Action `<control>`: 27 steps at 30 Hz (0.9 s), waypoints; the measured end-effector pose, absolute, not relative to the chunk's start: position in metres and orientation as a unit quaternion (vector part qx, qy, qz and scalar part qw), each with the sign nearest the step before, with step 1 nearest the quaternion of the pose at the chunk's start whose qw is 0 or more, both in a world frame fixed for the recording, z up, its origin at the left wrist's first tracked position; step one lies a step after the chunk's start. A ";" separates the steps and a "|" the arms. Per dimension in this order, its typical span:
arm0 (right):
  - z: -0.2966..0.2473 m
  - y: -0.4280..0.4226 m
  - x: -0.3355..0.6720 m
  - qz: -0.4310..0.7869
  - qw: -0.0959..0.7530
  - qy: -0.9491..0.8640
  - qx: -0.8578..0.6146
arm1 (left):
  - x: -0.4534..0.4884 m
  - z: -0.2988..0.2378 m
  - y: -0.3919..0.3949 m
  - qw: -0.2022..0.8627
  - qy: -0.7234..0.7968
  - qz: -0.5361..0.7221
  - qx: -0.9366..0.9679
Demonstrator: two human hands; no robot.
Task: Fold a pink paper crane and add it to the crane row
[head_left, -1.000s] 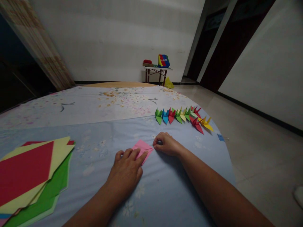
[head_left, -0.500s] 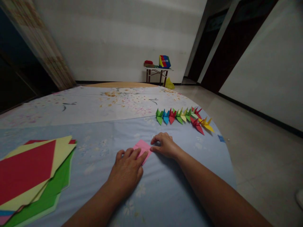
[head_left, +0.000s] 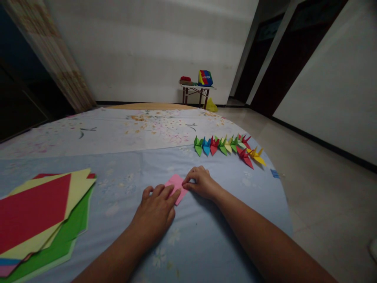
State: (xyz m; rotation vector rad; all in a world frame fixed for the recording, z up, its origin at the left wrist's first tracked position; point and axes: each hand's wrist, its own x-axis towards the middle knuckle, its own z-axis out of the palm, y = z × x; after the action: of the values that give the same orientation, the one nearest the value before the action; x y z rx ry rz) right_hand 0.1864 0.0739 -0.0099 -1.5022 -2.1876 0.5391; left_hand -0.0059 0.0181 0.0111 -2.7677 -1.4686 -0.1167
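A small folded square of pink origami paper (head_left: 177, 181) lies on the blue tablecloth, one corner pointing away from me. My left hand (head_left: 157, 204) rests with fingers extended over the paper's left and near side, pressing it against the cloth. At the right corner, my right hand (head_left: 201, 182) pinches the paper's edge between thumb and index finger. Those fingertips hide part of the edge, and the left fingers cover the lower left of the sheet.
Several folded paper cranes (head_left: 213, 145) stand in a row at the table's right rim. To the left lies a stack of coloured paper sheets (head_left: 32, 212). A small side table (head_left: 198, 87) with a colourful bag (head_left: 205, 78) stands against the far wall.
My right hand has moved slightly left, its fingertips now closed on the pink paper's right corner and further in over it. My left hand stays pressed on the paper, shifted very little.
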 end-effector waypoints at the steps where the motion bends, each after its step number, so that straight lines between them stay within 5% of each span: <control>1: -0.010 0.074 0.187 0.193 0.211 -0.790 -0.543 | -0.008 0.012 0.017 0.009 -0.472 -0.035 -0.881; 27: -0.010 0.075 0.187 0.199 0.199 -0.793 -0.541 | -0.014 0.017 0.005 0.057 -0.490 0.045 -0.869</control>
State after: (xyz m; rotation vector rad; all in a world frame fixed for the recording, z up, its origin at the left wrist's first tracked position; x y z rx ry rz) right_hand 0.1872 0.0752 -0.0099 -1.5122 -2.2163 0.5561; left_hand -0.0144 0.0051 0.0169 -2.6345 -1.4865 0.1356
